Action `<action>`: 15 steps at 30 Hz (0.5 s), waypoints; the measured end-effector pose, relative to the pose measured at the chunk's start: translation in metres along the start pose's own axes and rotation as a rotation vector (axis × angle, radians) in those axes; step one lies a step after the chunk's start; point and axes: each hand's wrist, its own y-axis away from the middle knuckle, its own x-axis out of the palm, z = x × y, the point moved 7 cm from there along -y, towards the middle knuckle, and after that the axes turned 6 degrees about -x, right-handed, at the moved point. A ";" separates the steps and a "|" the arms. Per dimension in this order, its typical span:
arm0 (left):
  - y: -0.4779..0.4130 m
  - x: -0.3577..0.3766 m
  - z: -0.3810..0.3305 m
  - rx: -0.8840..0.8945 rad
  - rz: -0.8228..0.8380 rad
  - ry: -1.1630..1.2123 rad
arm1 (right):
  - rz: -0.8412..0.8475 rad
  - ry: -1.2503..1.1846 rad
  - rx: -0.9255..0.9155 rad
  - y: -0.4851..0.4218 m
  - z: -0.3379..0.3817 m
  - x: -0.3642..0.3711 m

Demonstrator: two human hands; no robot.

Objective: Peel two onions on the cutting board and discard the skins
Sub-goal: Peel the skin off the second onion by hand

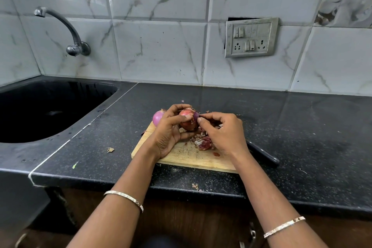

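My left hand (168, 131) grips a red onion (188, 121) with papery skin partly on, held just above the wooden cutting board (181, 155). My right hand (219, 131) pinches a strip of skin at the onion's upper right side with thumb and forefinger. A second onion (157, 118), smooth and purple-pink, sits at the board's far left corner behind my left hand. A pile of torn onion skins (203, 142) lies on the board under my right hand.
A black-handled knife (263, 155) lies on the dark granite counter (302, 127) right of the board. A black sink (40, 110) with a wall tap (68, 30) is at left. Skin scraps (110, 149) dot the counter. A switch panel (251, 37) is on the tiled wall.
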 end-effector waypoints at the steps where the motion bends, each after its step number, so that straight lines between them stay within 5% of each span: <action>1: 0.000 0.000 0.000 0.002 0.004 0.008 | 0.007 -0.007 -0.003 0.000 0.001 0.001; 15: -0.002 -0.001 0.002 -0.011 0.002 0.025 | 0.012 0.058 -0.111 0.001 0.002 0.006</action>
